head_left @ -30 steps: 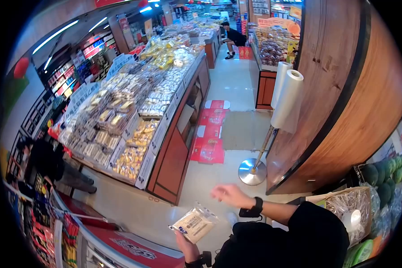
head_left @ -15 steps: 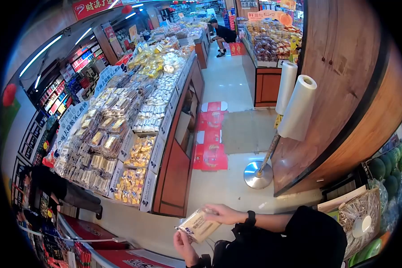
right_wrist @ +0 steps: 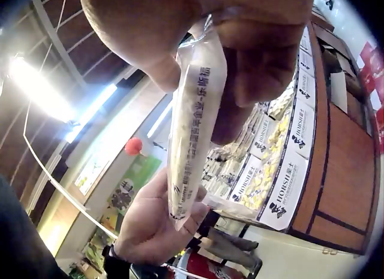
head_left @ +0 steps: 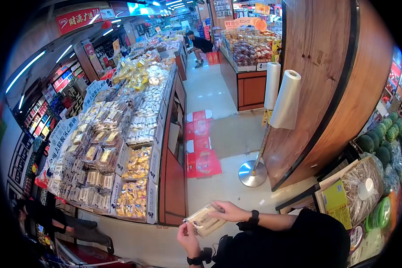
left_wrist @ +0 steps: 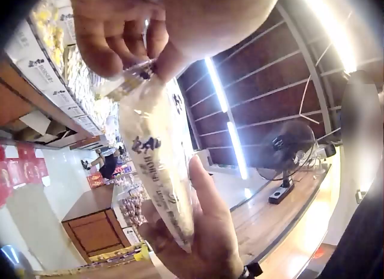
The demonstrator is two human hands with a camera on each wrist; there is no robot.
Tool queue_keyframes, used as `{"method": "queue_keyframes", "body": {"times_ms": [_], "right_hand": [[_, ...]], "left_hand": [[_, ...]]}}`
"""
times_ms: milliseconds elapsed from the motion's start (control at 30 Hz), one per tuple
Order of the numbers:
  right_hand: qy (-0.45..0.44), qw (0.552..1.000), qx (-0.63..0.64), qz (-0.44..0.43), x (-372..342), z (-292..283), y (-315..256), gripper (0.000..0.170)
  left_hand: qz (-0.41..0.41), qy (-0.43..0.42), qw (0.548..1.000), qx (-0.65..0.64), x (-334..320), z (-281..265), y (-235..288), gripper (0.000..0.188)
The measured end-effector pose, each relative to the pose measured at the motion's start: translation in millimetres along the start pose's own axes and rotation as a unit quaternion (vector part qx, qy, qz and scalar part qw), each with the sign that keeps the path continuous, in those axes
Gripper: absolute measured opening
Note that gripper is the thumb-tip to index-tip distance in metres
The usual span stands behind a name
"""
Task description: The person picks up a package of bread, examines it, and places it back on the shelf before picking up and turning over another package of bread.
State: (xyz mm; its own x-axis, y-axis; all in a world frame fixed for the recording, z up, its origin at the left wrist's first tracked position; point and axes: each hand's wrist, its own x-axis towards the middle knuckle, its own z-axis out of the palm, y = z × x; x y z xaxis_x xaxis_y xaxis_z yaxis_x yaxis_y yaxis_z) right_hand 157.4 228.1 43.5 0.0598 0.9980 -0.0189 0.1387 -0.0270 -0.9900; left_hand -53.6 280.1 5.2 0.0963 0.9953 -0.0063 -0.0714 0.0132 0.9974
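A clear plastic packet with a pale flat item inside [head_left: 204, 221] is held between both hands, low in the head view. My left hand [head_left: 189, 240] pinches its left end between thumb and fingers. Thumb and fingers of my right hand [head_left: 231, 211] grip the packet's upper right end. The left wrist view shows the packet [left_wrist: 157, 153] edge-on with dark print, the left hand [left_wrist: 129, 27] above and the right hand [left_wrist: 201, 237] below. In the right wrist view the packet [right_wrist: 195, 123] has printing along its side.
A long display stand [head_left: 172, 183] heaped with packaged goods is at the left. Plastic bag rolls [head_left: 286, 100] stand on a pole with a round metal base [head_left: 253, 173]. Red flattened cardboard [head_left: 203, 163] lies in the aisle. One person [head_left: 200, 43] crouches far off; another [head_left: 49, 219] is at lower left.
My right hand has come over to the packet and taken hold of its right end, while the left hand's fingers have moved to its left end. The head view has turned right.
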Motion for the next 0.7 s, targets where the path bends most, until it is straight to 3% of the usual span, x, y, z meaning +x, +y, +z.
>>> {"method": "queue_keyframes", "body": {"times_ms": [200, 333, 367, 400, 467, 567, 600, 633, 700], "right_hand": [[0.021, 0.994, 0.094, 0.043, -17, 28, 22, 0.043], [0.050, 0.991, 0.045, 0.115, -39, 35, 21, 0.042], [0.063, 0.988, 0.019, 0.142, -47, 37, 26, 0.042], [0.079, 0.983, 0.105, 0.128, -53, 39, 44, 0.041], [0.114, 0.972, 0.150, 0.141, -62, 35, 42, 0.040], [0.148, 0.961, 0.200, 0.117, -76, 30, 41, 0.037], [0.154, 0.958, 0.214, 0.110, -80, 30, 34, 0.036], [0.158, 0.955, 0.228, 0.101, -82, 30, 29, 0.035], [0.140, 0.977, 0.124, 0.107, -89, 26, 47, 0.033]], "left_hand": [[-0.035, -0.049, 0.996, -0.058, 2, -21, -4, 0.009], [-0.090, -0.184, 0.979, -0.019, 1, -34, -7, 0.012], [-0.063, -0.187, 0.980, 0.013, 1, -37, -11, 0.018], [-0.037, -0.188, 0.981, 0.041, 1, -31, 1, 0.024], [0.010, -0.181, 0.982, 0.041, 3, -32, 19, 0.040], [0.054, -0.169, 0.970, -0.164, -11, -38, 99, 0.034], [0.109, -0.182, 0.947, -0.240, -15, -44, 106, 0.031], [0.116, -0.161, 0.960, -0.199, -14, -46, 100, 0.029], [0.131, -0.114, 0.978, -0.118, -14, -45, 81, 0.025]]}}
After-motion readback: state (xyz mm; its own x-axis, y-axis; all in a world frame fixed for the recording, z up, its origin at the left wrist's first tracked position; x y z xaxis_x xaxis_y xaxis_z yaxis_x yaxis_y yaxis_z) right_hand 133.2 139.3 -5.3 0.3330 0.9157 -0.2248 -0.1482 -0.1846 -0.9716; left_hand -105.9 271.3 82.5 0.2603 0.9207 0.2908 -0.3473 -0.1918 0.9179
